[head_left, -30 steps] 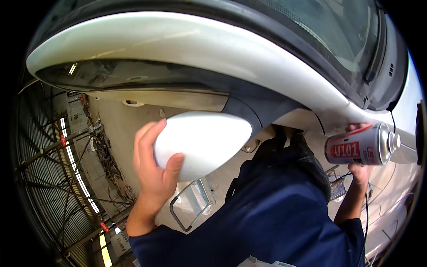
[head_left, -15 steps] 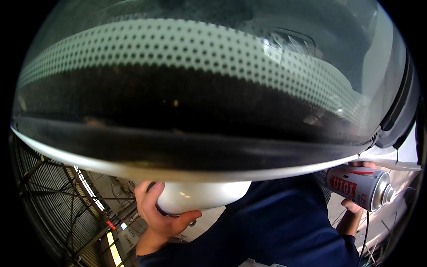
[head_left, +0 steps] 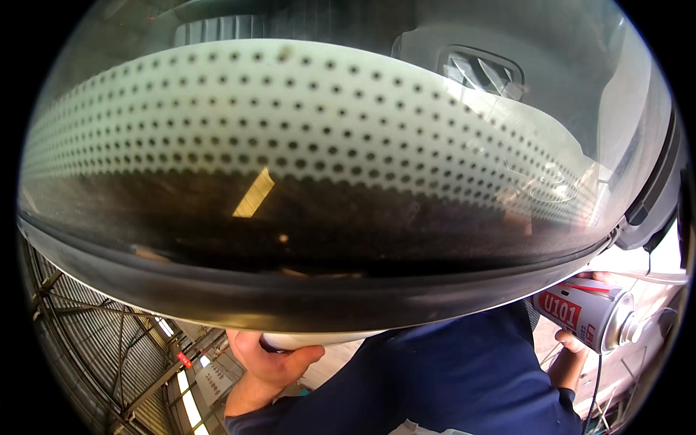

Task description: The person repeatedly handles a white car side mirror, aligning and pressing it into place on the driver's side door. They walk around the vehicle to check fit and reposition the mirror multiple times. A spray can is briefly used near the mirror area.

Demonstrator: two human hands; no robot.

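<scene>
Your left hand is clasping the white mirror housing, partly hidden below the windshield; your right hand is holding a tilted red-and-white can near the windshield's right end.

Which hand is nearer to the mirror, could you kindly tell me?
Left. The left hand is on the mirror, at its left end; the right hand is apart from it, far to its right, holding a can.
</scene>
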